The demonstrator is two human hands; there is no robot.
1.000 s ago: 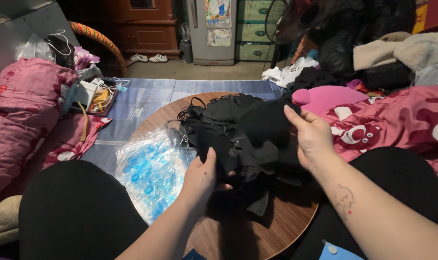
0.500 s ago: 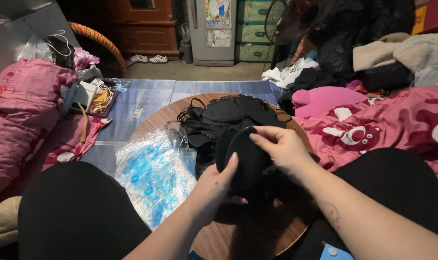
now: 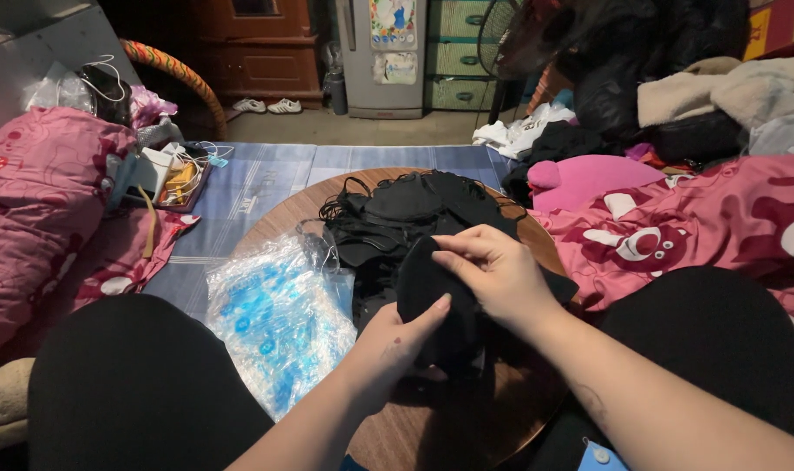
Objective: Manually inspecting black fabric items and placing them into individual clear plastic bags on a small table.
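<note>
Black mask (image 3: 427, 283) pinched between left hand (image 3: 397, 340), right hand (image 3: 497, 275)

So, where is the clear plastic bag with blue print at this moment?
In the head view, the clear plastic bag with blue print lies left of centre on the round wooden table, beside the pile of black fabric pieces and just left of the left hand.

Round wooden table (image 3: 432, 427) bears black masks (image 3: 405, 214) and plastic bag (image 3: 275, 314).

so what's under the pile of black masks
A round wooden table carries the pile of black masks; a clear blue-printed plastic bag lies beside it. The tabletop beneath is hidden.
</note>
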